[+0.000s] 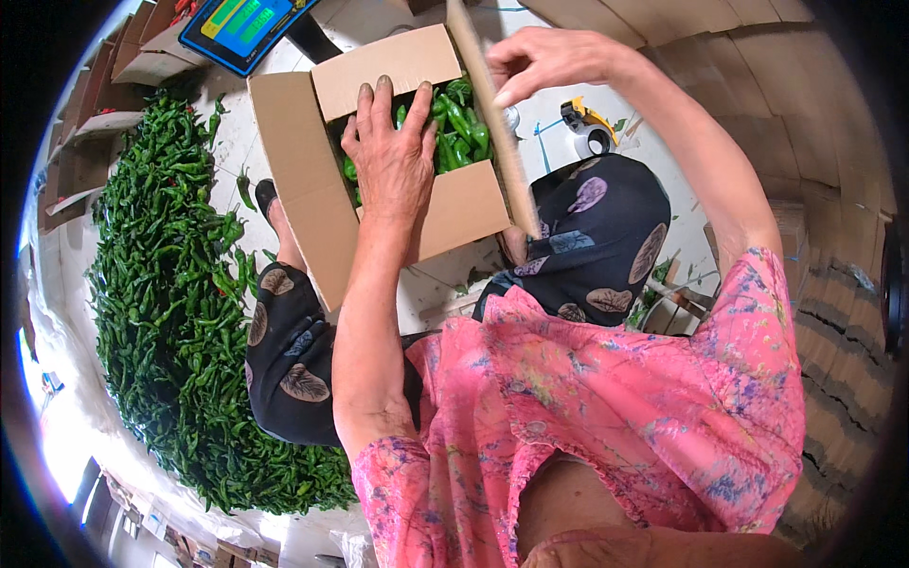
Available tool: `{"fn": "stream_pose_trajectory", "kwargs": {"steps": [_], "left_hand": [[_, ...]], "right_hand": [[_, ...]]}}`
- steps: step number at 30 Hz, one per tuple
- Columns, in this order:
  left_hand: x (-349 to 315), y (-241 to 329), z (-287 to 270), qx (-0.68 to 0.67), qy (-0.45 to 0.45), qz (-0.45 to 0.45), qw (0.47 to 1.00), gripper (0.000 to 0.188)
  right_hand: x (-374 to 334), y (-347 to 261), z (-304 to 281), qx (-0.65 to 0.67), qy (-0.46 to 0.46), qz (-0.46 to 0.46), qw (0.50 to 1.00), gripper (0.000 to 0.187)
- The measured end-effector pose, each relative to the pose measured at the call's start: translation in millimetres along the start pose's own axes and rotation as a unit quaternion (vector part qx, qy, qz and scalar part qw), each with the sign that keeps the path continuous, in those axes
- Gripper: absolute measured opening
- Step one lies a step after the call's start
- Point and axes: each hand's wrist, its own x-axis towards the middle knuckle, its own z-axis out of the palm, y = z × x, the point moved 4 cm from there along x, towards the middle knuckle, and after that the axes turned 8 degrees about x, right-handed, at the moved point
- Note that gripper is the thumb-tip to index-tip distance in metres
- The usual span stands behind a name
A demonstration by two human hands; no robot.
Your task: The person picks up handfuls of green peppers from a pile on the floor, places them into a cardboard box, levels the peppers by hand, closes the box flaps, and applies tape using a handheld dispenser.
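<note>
An open cardboard carton [294, 189] full of green peppers [461, 128] stands in front of me, its flaps folded outward on the left, far and near sides. My left hand [391, 151] lies over the peppers with fingers spread, the fingertips reaching the far flap [388, 71]. Along the right side, another flap [492, 123] stands nearly on edge and looks blurred. At that flap's outer face my right hand [544, 64] has curled fingers, with the thumb against its edge; some fingertips are hidden.
A large heap of green peppers [170, 312] spreads over the floor to the left. Beyond the carton is a blue-framed display [244, 28]. A yellow and black tape dispenser [589, 128] lies right of the carton. Stacked cardboard [786, 104] lines the right side.
</note>
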Motion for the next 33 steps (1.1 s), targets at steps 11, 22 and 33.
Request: {"fn": "stream_pose_trajectory", "kwargs": {"steps": [11, 22, 33], "left_hand": [[-5.6, -3.3, -2.5, -0.021, 0.002, 0.012, 1.0, 0.059], [-12.8, 5.7, -17.6, -0.087, -0.013, 0.031, 0.996, 0.075], [-3.8, 29.6, -7.3, -0.079, -0.076, 0.093, 0.99, 0.056]], "right_hand": [[-25.1, -48.8, 84.5, -0.507, 0.175, -0.16, 0.829, 0.012], [21.9, -11.4, 52.5, -0.328, 0.042, 0.113, 0.937, 0.04], [12.2, -0.7, 58.0, -0.259, 0.065, 0.112, 0.957, 0.038]]}}
